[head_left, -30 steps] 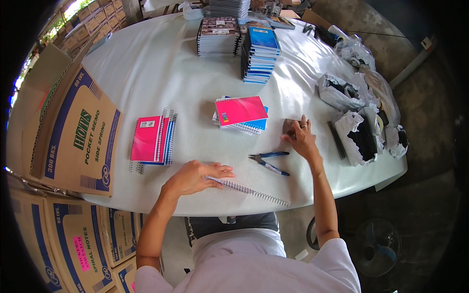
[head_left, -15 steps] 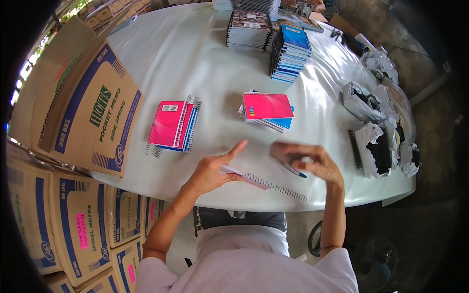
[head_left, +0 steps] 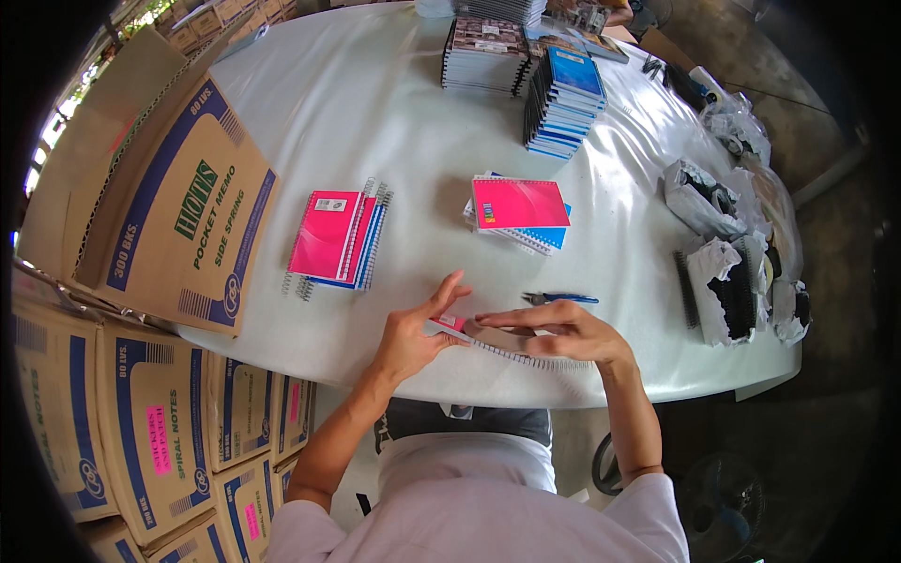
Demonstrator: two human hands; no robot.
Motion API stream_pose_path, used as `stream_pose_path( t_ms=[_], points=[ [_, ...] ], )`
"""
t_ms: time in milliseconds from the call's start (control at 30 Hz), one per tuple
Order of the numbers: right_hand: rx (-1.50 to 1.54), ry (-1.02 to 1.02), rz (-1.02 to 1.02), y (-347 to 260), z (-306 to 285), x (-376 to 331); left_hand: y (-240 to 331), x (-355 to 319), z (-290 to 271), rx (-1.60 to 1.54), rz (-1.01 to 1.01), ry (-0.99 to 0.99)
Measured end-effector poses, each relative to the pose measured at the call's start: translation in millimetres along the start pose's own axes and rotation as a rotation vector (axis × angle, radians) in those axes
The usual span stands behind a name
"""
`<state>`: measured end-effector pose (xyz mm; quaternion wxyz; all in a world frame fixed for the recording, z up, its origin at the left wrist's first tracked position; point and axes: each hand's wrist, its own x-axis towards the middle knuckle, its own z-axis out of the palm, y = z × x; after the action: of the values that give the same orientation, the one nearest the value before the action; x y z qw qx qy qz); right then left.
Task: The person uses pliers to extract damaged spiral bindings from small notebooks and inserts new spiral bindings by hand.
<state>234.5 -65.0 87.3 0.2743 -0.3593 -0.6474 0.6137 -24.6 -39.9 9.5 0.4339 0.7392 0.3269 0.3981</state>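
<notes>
My left hand (head_left: 413, 333) is closed round one end of a spiral notebook (head_left: 449, 322), thumb raised. A bit of pink cover shows beside its fingers, and the book tilts on edge. Its metal coil (head_left: 507, 355) runs along the lower side towards the right and passes under my right hand (head_left: 568, 333). That hand has its fingers bent over a smooth grey-brown piece (head_left: 493, 336) with a rounded end, pressed close against the coil side; its kind is not clear. Just beyond the right hand, blue-handled cutting pliers (head_left: 560, 298) lie on the table.
Pink and blue spiral notebooks (head_left: 324, 235) are stacked at left, another small pile (head_left: 521, 205) in the middle. Taller notebook stacks (head_left: 566, 98) stand at the back. An open carton (head_left: 192, 202) is at left, torn white packages of black coils (head_left: 723, 286) at right.
My right hand has come left and nearer, from beside the pliers onto the notebook's coil, with the grey-brown piece. The pliers, partly covered before, now show whole. My left hand keeps its hold.
</notes>
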Motion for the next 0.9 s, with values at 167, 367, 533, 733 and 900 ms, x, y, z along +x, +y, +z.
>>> stream_pose_path(
  t_ms=[167,367,533,733,900],
  points=[
    [-0.103,-0.006,-0.072,10,-5,2,-4,3,-1,-0.076,-0.066,-0.024],
    [-0.053,0.048,-0.004,13,-14,6,-9,18,-1,-0.116,-0.128,-0.035],
    [-0.05,0.036,0.064,4,-13,11,-19,20,-1,-0.279,-0.21,-0.063],
    [-0.216,0.067,-0.009,11,-13,14,-25,23,2,-0.319,-0.241,-0.074],
    [-0.082,0.036,-0.064,5,-18,10,-23,28,1,-0.306,-0.218,-0.112]
  ],
)
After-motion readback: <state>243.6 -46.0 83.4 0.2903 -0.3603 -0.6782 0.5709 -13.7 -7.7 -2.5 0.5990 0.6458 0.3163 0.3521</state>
